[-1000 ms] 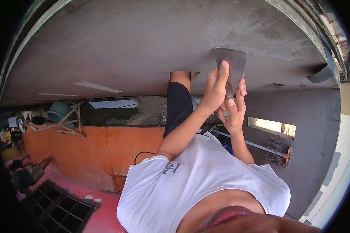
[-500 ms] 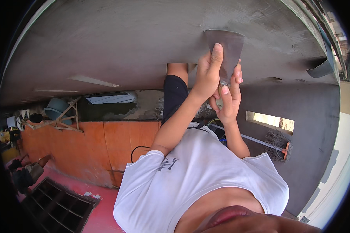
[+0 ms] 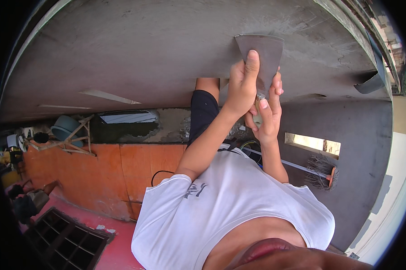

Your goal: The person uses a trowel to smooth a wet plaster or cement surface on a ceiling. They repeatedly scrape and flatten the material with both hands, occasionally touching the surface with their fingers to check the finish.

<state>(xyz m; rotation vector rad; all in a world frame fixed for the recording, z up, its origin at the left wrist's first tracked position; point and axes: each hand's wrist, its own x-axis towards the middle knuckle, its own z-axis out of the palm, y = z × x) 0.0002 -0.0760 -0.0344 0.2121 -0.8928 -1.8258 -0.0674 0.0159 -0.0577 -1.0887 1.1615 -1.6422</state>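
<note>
The scraper (image 3: 266,69) lies between the left hand (image 3: 243,87), clamped on its blade (image 3: 270,51), and the right hand (image 3: 269,120), wrapped around its handle (image 3: 258,118); both are close together.

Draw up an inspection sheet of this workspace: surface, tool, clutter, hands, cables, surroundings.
Surface: grey plaster-like surface, paler streaks toward the upper right.
Tool: putty knife, front edge at the surface; pressure cannot be told.
Clutter: string mop at right; blue-grey tub and wooden frame at left.
Hands: left hand pinches the blade, thumb on its face; right hand grips the handle.
Cables: curved black cord beside the white T-shirt.
Surroundings: orange panel, pink wall, dark gridded window; another person far left.
</note>
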